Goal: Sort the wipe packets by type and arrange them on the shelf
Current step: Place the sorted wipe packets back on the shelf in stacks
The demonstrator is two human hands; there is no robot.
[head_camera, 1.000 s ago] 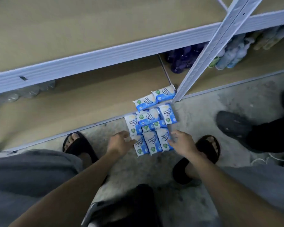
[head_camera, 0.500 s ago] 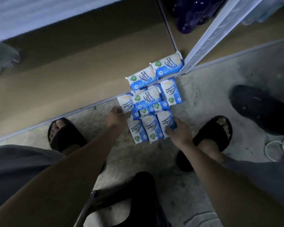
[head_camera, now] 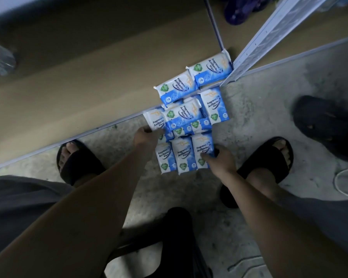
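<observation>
While you crouch over the floor (head_camera: 259, 121), your left sandal (head_camera: 76, 161) sits at the lower left by the shelf (head_camera: 88, 87) edge; your left hand (head_camera: 147, 137) at frame centre pinches the lower edge of the leftmost packet (head_camera: 153, 121), grip clamped on it; the wipe packets (head_camera: 189, 125) lie clustered mid-frame, two on the shelf board at the upper right of the cluster, the others overlapping on the floor; your right hand (head_camera: 219, 159) grips the right edge of the front-row packet (head_camera: 202, 150), fingers closed on it; your right sandal (head_camera: 267, 155) stands just right of it.
</observation>
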